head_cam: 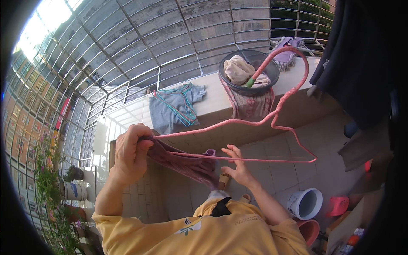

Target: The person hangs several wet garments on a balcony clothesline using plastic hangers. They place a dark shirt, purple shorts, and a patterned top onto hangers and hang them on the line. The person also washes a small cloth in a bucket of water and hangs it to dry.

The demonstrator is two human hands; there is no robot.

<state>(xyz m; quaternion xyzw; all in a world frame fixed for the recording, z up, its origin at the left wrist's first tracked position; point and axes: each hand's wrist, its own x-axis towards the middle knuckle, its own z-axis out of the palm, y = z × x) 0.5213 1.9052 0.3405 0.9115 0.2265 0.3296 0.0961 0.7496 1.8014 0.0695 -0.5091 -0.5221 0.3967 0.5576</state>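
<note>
My left hand (129, 156) grips a mauve garment (186, 164) around one end of a large pink-covered clothes hanger (223, 125). Folds of the cloth hang over that end and trail to the right. The hanger's big hook (306, 68) points up and to the right, and its tip is green. Near the lower bar of the hanger is my right hand (237, 169), fingers spread and nothing held. The bar crosses in front of its fingers; whether they touch cannot be told.
On the ledge (212, 86) lie grey clothing (162, 111) with turquoise hangers (188, 116), a dark basin (223, 81) of pale laundry, and a patterned cloth (251, 105). Metal bars (191, 35) enclose the balcony. Potted plants (47, 178) stand left; a white bucket (295, 204) and dark hanging clothes (357, 70) are right.
</note>
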